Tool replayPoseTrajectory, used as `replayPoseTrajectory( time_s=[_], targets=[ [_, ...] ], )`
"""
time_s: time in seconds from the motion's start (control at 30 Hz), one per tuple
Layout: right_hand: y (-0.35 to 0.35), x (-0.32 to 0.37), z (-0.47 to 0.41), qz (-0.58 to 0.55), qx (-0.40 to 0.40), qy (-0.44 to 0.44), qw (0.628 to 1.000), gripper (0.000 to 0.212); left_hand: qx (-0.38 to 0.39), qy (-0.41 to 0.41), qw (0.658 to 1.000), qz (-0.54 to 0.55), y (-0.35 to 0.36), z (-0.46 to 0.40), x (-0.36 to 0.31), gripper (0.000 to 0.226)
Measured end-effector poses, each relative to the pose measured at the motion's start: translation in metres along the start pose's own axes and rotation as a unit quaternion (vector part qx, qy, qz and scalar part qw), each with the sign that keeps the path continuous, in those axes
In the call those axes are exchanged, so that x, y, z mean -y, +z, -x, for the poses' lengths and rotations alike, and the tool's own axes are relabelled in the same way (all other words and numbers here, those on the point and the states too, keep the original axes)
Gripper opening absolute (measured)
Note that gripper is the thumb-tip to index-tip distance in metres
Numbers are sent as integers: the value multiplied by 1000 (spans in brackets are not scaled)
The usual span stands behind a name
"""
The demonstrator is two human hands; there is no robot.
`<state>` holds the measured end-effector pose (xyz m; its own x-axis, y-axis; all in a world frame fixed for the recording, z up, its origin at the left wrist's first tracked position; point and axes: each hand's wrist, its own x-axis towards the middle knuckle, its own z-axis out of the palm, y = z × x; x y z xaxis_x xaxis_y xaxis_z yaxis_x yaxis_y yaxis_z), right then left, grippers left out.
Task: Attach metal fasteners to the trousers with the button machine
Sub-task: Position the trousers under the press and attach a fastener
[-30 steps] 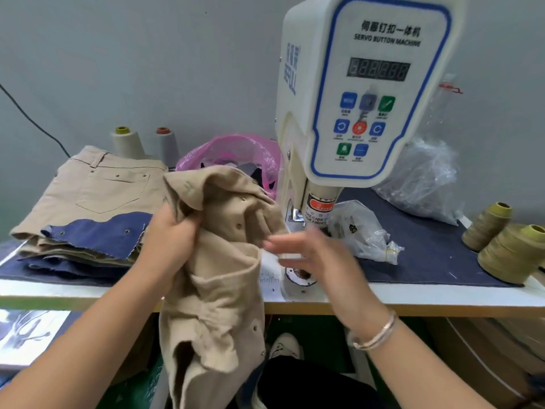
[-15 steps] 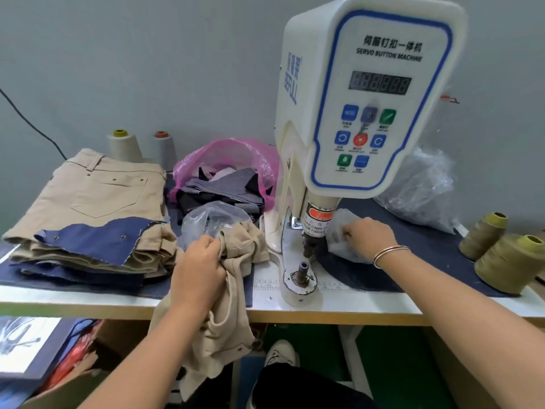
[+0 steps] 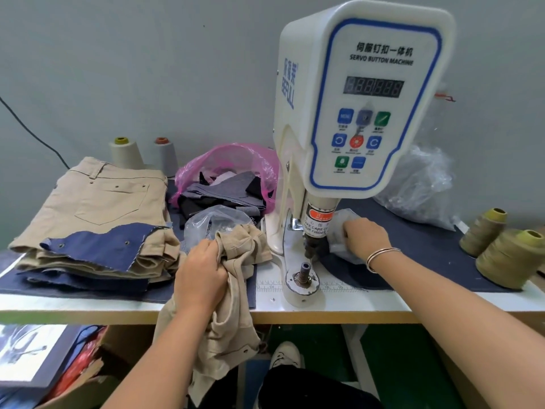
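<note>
My left hand (image 3: 202, 278) grips a bunched pair of beige trousers (image 3: 236, 290) at the table's front edge, and the cloth hangs down below the tabletop. The white servo button machine (image 3: 354, 113) stands at the centre, its round lower die (image 3: 302, 277) bare. To the right of the machine's punch, my right hand (image 3: 365, 236) has its fingers curled into a small clear plastic bag (image 3: 343, 246) on the dark mat. What the bag holds is hidden.
A stack of beige trousers with blue denim scraps (image 3: 94, 219) lies at the left. A pink bag of dark fabric pieces (image 3: 227, 178) and a clear bag (image 3: 218, 222) sit behind my left hand. Thread cones (image 3: 513, 255) stand at the right, a crumpled clear bag (image 3: 421, 187) behind them.
My left hand lowered the beige trousers from mid-air to the table edge. My right hand moved from in front of the machine to the small clear bag on its right.
</note>
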<state>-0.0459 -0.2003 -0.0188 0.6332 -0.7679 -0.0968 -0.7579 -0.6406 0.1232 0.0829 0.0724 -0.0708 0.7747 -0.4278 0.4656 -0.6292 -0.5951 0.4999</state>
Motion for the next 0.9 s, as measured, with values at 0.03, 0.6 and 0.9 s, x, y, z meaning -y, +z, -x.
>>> replayPoseTrajectory(
  time_s=[0.03,0.6,0.9],
  targets=[
    [0,-2,1,-18,-10,3,1000,23,1,0,1000,0,0,0,0,11],
    [22,-20,41,-575,-163,80,798,21,-3,-6,1000,7,7,0,6,17],
    [19,52,124,-794,32,64,604,15,-7,-2,1000,7,6,0,7,18]
  ],
)
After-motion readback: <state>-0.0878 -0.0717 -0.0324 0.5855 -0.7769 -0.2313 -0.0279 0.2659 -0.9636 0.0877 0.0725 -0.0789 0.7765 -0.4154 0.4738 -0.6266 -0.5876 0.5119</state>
